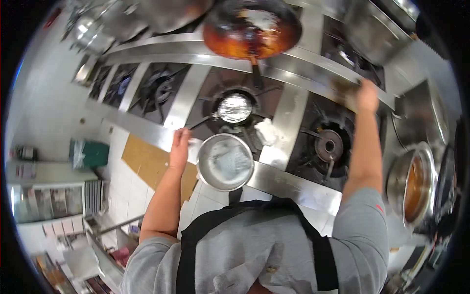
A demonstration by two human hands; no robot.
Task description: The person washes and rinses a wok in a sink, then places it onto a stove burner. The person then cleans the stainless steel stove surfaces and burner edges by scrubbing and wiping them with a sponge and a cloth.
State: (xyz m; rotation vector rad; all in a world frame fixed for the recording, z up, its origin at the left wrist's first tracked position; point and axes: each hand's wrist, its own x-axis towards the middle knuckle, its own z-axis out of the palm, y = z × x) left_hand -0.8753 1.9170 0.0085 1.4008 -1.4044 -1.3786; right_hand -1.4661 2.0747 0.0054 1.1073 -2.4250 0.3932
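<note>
- One bowl [202, 166] is seen at the front edge of the stove [282, 128], in front of the middle burner; pale, foamy-looking contents are held in it. Part of it is seen past the edge; how it is supported cannot be told.
- Left hand [180, 143] is placed at the front edge, just beside the bowl, fingers loosely straight; nothing is seen gripped.
- Right hand [368, 98] is stretched to the steel ledge behind the right burner [329, 145]. It is blurred; finger spread cannot be told. A brownish smear [345, 91] is seen just beside it; whether that is held cannot be told.
- Best done with the right arm kept raised over the burner and grates, sleeve kept off the metal, and the reach kept smooth and short of overbalancing.
- The left hand is best kept light on the edge, so the bowl is not knocked or tipped.
- Shiny foil [235, 108] is set in the middle burner; a crumpled white cloth [266, 131] is left by its right side, near the bowl.
- A stained pan [223, 44] is seen at the back; its handle [256, 73] is pointed forward over the stove and could be caught by a sideways sweep.
- At the right, a pot [432, 186] of orange-brown liquid is placed close to the right elbow's side; wide swings are best avoided.
</note>
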